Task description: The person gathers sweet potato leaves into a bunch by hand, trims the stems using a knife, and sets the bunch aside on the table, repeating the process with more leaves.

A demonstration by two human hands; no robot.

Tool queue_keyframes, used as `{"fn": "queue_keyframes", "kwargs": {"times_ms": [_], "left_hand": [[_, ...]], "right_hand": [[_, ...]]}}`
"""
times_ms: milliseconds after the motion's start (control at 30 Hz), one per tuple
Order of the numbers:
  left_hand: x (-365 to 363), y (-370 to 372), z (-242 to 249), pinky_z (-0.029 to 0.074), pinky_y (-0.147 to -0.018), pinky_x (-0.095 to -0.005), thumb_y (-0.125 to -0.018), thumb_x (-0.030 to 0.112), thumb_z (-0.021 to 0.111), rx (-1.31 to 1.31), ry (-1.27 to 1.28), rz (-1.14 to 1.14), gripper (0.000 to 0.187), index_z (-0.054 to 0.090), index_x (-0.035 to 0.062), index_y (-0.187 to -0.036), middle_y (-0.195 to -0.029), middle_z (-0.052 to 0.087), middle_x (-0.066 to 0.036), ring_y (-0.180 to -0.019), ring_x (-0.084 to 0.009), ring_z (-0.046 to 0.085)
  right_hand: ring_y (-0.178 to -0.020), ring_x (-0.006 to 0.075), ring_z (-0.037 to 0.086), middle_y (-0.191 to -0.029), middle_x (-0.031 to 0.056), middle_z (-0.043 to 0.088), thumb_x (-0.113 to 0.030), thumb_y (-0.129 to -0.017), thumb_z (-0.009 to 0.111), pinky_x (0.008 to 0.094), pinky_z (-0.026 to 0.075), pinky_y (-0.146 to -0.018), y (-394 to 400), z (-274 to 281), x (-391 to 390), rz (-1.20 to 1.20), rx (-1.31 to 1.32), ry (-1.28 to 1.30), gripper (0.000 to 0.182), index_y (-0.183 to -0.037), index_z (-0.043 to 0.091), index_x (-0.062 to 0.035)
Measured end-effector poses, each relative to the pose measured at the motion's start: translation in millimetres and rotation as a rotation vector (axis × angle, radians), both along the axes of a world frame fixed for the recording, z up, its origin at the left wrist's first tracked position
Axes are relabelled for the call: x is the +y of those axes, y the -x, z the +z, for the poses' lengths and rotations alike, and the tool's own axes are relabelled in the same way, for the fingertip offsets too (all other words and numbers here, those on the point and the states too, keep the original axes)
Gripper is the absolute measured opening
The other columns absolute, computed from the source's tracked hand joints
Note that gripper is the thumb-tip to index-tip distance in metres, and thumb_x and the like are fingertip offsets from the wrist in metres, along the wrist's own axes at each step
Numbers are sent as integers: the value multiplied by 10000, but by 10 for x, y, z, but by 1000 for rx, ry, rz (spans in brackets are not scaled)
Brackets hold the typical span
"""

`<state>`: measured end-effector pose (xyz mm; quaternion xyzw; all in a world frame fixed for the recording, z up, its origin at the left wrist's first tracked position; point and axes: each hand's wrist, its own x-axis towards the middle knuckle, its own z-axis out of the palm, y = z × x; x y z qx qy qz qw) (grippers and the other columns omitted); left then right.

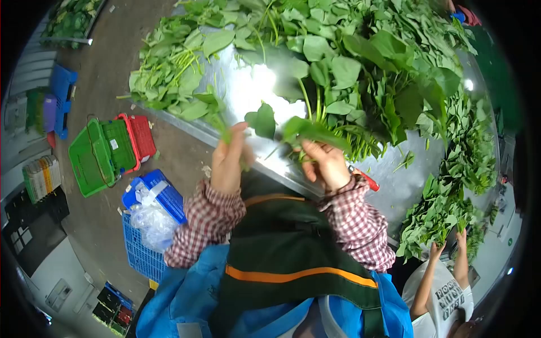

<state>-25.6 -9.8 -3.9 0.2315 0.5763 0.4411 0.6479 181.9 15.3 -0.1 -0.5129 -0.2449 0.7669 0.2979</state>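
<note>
My left hand (228,160) is raised over the near edge of the metal table, smeared by motion. Its fingers are closed together around some green stems, partly hidden by the hand. Thumb and fingers of my right hand (327,160) pinch a leafy green sprig (315,132) whose broad leaf points to the right. Between the hands, a dark green leaf (263,121) shows against the bright tabletop. A thick bundle of leafy greens (360,138) lies just beyond my right hand, cut stems facing me. Beside my right wrist is a red-handled tool (367,179), its other end hidden.
Leafy greens (174,62) are heaped along the metal table (417,163). On the floor at left stand a green basket (90,158), a red basket (141,141) and a blue basket (141,248) with clear plastic. At lower right, a co-worker's hands (437,250) hold greens.
</note>
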Motion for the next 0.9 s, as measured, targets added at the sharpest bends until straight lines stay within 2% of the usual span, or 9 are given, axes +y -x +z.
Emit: {"fn": "queue_keyframes", "kwargs": {"times_ms": [100,200,267,367,500,567,667,800,900], "left_hand": [[29,-302,-165,393,-595,-226,-926,261,411,8,-72,-99,367,437,-11,-1171,-838,556,-72,-666,-104,486],[126,-307,-102,428,-683,-256,-912,233,443,-342,80,-78,340,467,-7,-1152,-936,548,-84,-765,-124,513],[221,-340,-2,441,-711,-271,-900,169,465,-492,191,-13,306,467,9,-1161,-984,538,-86,-814,-130,517],[185,-303,-16,440,-719,-264,-900,159,464,-302,-77,-61,304,465,20,-1169,-1005,530,-85,-841,-125,513],[220,-326,117,359,-532,-169,-879,138,510,183,-184,6,268,518,11,-1115,-745,521,15,-608,-40,445],[153,-478,133,298,-471,-155,-863,157,543,162,-147,-141,255,547,10,-1072,-657,475,55,-522,-21,380],[137,-651,42,305,-457,-178,-862,251,549,-151,127,-331,259,560,37,-1007,-698,475,46,-555,-42,410],[195,-497,32,355,-543,-228,-912,438,352,-371,252,-155,477,449,35,-1148,-869,488,-8,-728,-98,464],[286,-230,29,387,-634,-238,-910,331,389,-626,190,-128,480,343,11,-1264,-1077,523,-89,-742,-134,477]], "right_hand": [[-522,122,526,-781,97,592,-75,-847,523,205,386,-422,-84,-164,-73,-82,-22,-99,148,-963,517,17],[-697,147,575,-987,140,588,-28,-817,563,216,453,-488,-102,-61,-214,-244,34,-80,205,-1003,495,22],[-670,135,572,-963,133,595,-36,-821,562,212,451,-487,-134,56,-309,-286,48,-121,199,-1000,502,25],[-578,118,551,-775,97,608,-22,-796,588,218,424,-457,-303,111,-315,-154,-120,-135,151,-938,569,26],[-532,141,532,-733,79,576,25,-782,567,220,423,-457,-200,114,-334,-321,-14,-128,161,-942,548,21],[-586,133,558,-756,88,604,2,-783,589,222,448,-473,-140,113,-390,-285,-18,-115,166,-945,569,31],[-615,121,567,-799,84,613,-46,-810,589,213,467,-496,-49,15,-388,-267,68,-48,195,-987,553,28],[-600,82,550,-788,54,611,-51,-807,600,191,454,-503,-37,63,-429,-395,-71,-214,192,-982,557,16],[-551,40,449,-714,1,548,-34,-795,612,157,357,-497,-127,128,-338,-212,-370,-254,134,-917,589,13]]}}
